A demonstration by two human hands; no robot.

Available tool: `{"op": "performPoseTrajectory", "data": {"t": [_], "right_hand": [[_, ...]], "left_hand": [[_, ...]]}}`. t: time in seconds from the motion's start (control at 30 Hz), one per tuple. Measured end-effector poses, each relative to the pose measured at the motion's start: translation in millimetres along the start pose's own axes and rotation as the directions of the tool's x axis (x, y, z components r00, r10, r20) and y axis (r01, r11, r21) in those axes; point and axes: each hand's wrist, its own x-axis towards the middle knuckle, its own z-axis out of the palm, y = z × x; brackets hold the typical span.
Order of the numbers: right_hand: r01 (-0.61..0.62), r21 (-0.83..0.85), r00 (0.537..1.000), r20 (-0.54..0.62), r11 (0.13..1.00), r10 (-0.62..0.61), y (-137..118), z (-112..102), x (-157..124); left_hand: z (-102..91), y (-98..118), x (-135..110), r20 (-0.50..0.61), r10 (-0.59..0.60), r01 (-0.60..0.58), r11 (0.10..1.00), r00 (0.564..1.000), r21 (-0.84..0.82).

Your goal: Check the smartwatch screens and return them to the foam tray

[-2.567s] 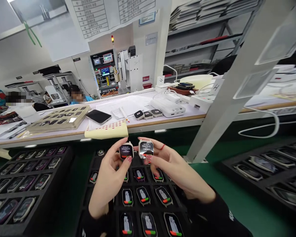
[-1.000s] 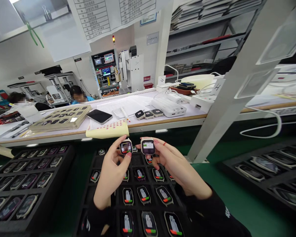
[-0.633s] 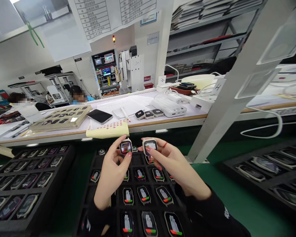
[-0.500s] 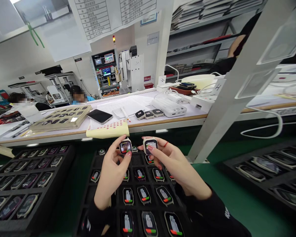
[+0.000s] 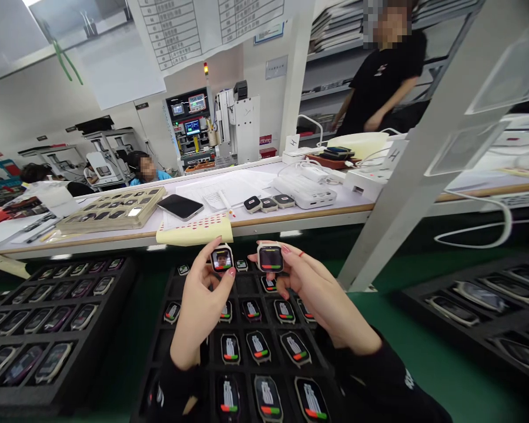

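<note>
My left hand (image 5: 200, 308) pinches a square cream-framed smartwatch (image 5: 222, 259) between thumb and fingers, its screen lit with a picture of a face. My right hand (image 5: 320, 299) grips a second smartwatch (image 5: 270, 258) by its edges, and that screen is dark with a small green and red bar. Both hands hover just above a black foam tray (image 5: 247, 286). Several smartwatches (image 5: 230, 349) lie in its cells, each showing a white figure and a green and red bar. My hands hide part of the tray.
Black trays of watches (image 5: 57, 352) (image 5: 467, 311) lie to either side on a green mat. Behind stands a white bench (image 5: 229, 205) with a yellow sheet (image 5: 194, 230), a black tablet (image 5: 180, 207) and a beige tray (image 5: 111, 210). A white post (image 5: 405, 188) rises right. A co-worker (image 5: 385, 82) stands beyond.
The right-held watch's screen has gone from a lit menu to dark with a bar. A co-worker in black has come into view at the back right. My hands have barely moved.
</note>
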Motion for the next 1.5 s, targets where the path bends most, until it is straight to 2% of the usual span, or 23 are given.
{"op": "performPoseTrajectory", "data": {"t": [0.67,0.8,0.9,1.0,1.17,1.5], "right_hand": [[0.008,0.039,1.000,0.003,0.999,-0.008,-2,-1,-3],[0.008,0.028,1.000,0.024,1.000,-0.008,-1,-2,-4],[0.012,0.010,0.999,0.032,1.000,-0.012,-1,-2,-5],[0.026,-0.015,0.998,0.062,1.000,-0.025,-3,-3,-5],[0.073,-0.059,0.990,0.126,0.996,-0.065,-8,-1,-5],[0.066,-0.057,0.983,0.178,0.996,-0.055,-9,-5,-5]], "left_hand": [[-1.6,3,0,-0.039,0.039,-0.039,0.999,0.998,0.004],[-2.4,0,1,-0.034,0.033,-0.032,0.999,0.999,0.042],[-2.2,-1,1,0.013,0.050,-0.050,0.999,0.999,-0.008],[-0.6,1,0,0.040,0.020,-0.019,0.999,0.999,-0.027],[0.7,4,-1,0.032,0.012,-0.012,1.000,0.999,-0.002],[0.4,1,-1,0.033,0.029,-0.030,1.000,0.999,0.007]]}}
